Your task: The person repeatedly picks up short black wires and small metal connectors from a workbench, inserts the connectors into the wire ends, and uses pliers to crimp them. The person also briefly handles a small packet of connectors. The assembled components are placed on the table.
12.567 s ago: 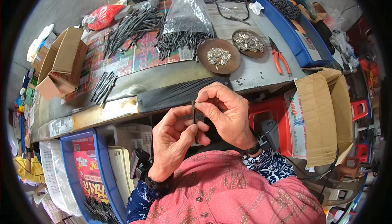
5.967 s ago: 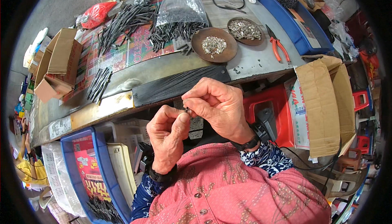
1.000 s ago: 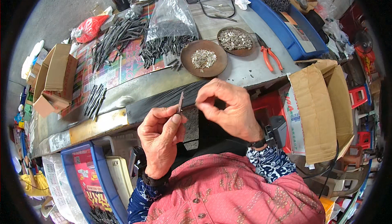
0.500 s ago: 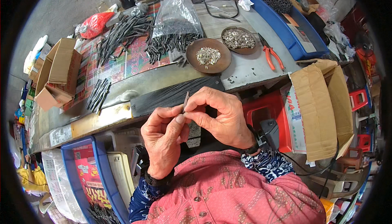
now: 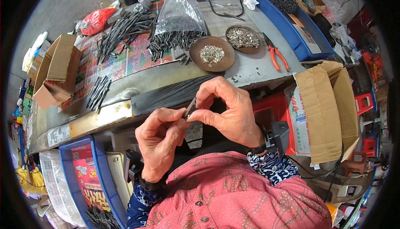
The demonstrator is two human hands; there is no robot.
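Note:
In front of my chest, both hands meet around a short, thin dark strip (image 5: 191,106). My left hand (image 5: 160,141) is closed, pinching the strip's lower end between thumb and index finger. My right hand (image 5: 237,118) curls in from the other side, its index fingertip by the strip's upper part and its thumb tip against the lower end. A tiny shiny bit shows beside that thumb, too small to make out. Beyond my hands on the bench, a round brown dish (image 5: 193,56) holds small silvery pieces. A second brown dish (image 5: 258,50) holds more metal pieces.
Dark strips (image 5: 98,93) lie in a small row at left, with a larger pile (image 5: 125,33) behind. A clear bag (image 5: 179,12) spills more. Red-handled pliers (image 5: 278,58), a blue tray (image 5: 306,56) and an open carton (image 5: 321,116) stand right. A blue crate (image 5: 110,179) sits lower left.
My left hand has shifted slightly left and down. My right index finger has bent higher and apart from the thumb, and the strip leans a little more to the right.

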